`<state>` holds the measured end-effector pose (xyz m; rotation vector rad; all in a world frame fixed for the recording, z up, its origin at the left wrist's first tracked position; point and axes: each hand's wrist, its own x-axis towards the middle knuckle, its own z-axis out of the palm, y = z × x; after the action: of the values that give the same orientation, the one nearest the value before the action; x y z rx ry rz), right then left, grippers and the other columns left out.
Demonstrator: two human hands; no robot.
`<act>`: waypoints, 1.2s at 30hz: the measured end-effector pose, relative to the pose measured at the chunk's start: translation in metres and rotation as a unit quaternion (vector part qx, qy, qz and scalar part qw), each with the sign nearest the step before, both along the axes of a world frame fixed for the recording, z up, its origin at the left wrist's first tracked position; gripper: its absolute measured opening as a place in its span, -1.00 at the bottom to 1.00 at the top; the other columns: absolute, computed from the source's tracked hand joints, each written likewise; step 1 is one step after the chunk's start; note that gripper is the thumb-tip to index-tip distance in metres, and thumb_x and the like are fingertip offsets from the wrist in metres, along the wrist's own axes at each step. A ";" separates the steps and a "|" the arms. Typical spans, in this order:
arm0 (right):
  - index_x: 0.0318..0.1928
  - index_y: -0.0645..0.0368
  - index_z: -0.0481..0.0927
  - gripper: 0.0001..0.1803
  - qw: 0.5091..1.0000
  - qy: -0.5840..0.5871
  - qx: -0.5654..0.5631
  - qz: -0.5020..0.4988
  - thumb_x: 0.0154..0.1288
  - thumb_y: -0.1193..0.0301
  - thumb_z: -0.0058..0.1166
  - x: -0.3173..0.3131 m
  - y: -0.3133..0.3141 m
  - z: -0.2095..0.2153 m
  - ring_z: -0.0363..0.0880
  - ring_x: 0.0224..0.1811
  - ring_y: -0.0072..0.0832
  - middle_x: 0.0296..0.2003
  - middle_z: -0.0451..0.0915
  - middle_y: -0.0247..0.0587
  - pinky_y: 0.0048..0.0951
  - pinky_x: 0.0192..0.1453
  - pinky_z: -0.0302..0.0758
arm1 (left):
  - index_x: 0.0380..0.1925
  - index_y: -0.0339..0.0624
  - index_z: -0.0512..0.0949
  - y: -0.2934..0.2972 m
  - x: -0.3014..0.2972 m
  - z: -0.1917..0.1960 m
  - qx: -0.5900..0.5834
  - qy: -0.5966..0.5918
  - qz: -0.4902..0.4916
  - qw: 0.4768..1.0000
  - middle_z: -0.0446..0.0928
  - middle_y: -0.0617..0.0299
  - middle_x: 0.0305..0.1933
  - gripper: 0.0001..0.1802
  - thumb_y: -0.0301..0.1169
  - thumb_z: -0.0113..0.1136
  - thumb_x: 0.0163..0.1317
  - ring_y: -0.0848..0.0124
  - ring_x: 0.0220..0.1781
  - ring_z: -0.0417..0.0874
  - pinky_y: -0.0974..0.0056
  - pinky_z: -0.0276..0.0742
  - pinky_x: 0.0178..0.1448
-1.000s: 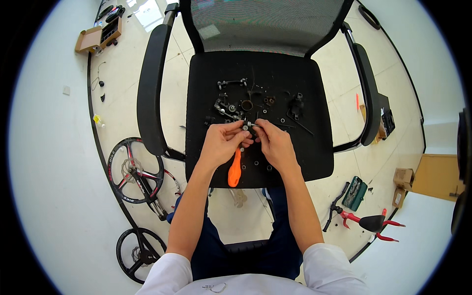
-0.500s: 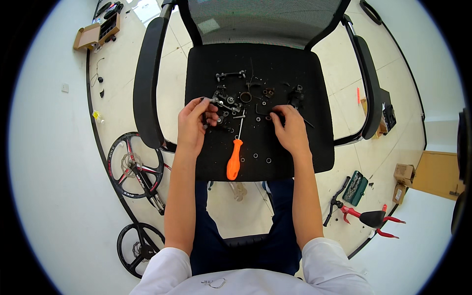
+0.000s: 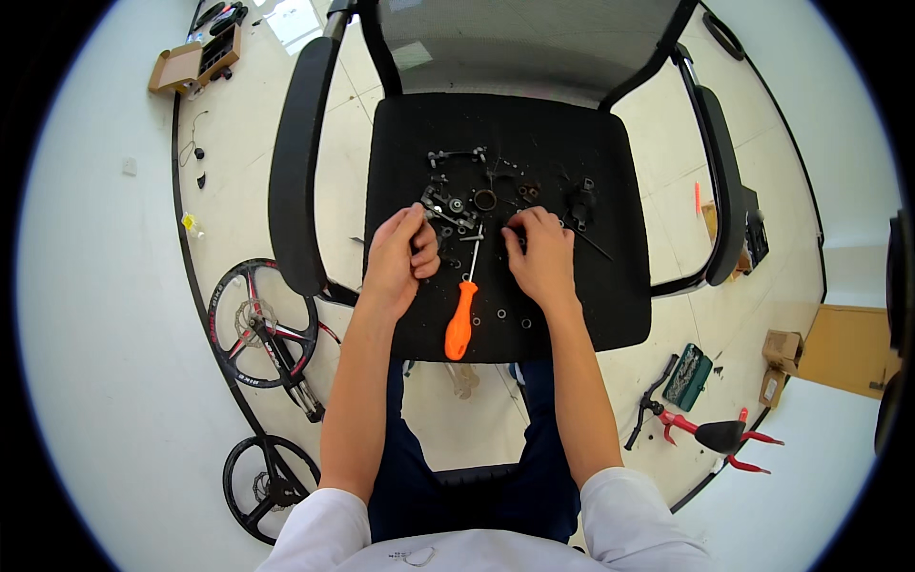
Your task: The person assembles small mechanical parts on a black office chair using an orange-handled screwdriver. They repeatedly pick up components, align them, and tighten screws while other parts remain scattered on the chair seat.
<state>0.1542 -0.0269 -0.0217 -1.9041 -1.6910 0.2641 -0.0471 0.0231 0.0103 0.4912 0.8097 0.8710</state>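
My left hand point(image 3: 404, 255) is closed in a loose fist over the left side of the black chair seat point(image 3: 610, 310). Its thumb and forefinger pinch at the edge of a cluster of grey metal parts point(image 3: 456, 206); what they grip is too small to make out. Opposite, my right hand point(image 3: 543, 253) has its fingers curled down to the seat, fingertips hidden. Between the hands lies a screwdriver point(image 3: 459, 322) with an orange handle, its shaft pointing at the cluster. A dark ring point(image 3: 485, 200), a bar-shaped part point(image 3: 457, 155) and a black mechanism point(image 3: 579, 200) lie beyond.
Small washers point(image 3: 501, 314) lie near the seat's front edge. Armrests point(image 3: 303, 172) flank the seat. On the floor are spoked wheels point(image 3: 262, 322) at left, an open cardboard box point(image 3: 178, 69) at far left, a green toolbox point(image 3: 688, 377) and a red frame point(image 3: 681, 422) at right.
My right hand has shifted left and slightly down, covering where an L-shaped hex key showed. My left hand has moved right and lower, its fingers curled tighter; the dark piece in them no longer shows.
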 end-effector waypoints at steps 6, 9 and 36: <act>-0.20 0.22 0.52 -0.90 0.939 0.338 -0.001 -0.055 0.40 0.44 0.04 -0.016 0.000 0.024 0.49 -0.39 -0.45 -0.40 0.55 -0.26 -0.52 -0.25 0.37 | -0.38 -0.05 0.39 -0.009 -0.004 0.000 -0.002 0.040 -0.014 0.999 0.23 0.40 -0.61 -0.82 -0.28 0.02 0.40 0.60 -0.71 0.13 0.42 -0.01 -0.63; -0.19 0.26 0.56 -0.87 0.890 0.452 -0.050 -0.015 0.41 0.44 0.06 -0.018 0.001 0.014 0.34 -0.44 -0.76 -0.51 0.46 -0.49 -0.64 -0.34 0.32 | -0.31 -0.10 0.44 -0.009 0.016 0.016 -0.007 0.094 -0.045 0.995 0.23 0.42 -0.62 -0.86 -0.32 0.16 0.36 0.64 -0.71 0.14 0.45 -0.01 -0.63; -0.25 0.30 0.54 -0.83 0.942 0.325 -0.073 0.047 0.42 0.41 0.03 -0.029 -0.012 0.018 0.41 -0.59 -0.61 -0.63 0.48 -0.24 -0.46 -0.50 0.33 | -0.18 -0.17 0.45 -0.023 0.035 -0.006 0.146 0.206 -0.050 0.966 0.32 0.40 -0.69 -0.82 -0.29 0.07 0.44 0.62 -0.74 0.28 0.43 0.17 -0.65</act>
<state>0.1255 -0.0385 -0.0035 -1.5800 -1.3255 0.9642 -0.0120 -0.0003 0.0045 0.9881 1.0302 0.8085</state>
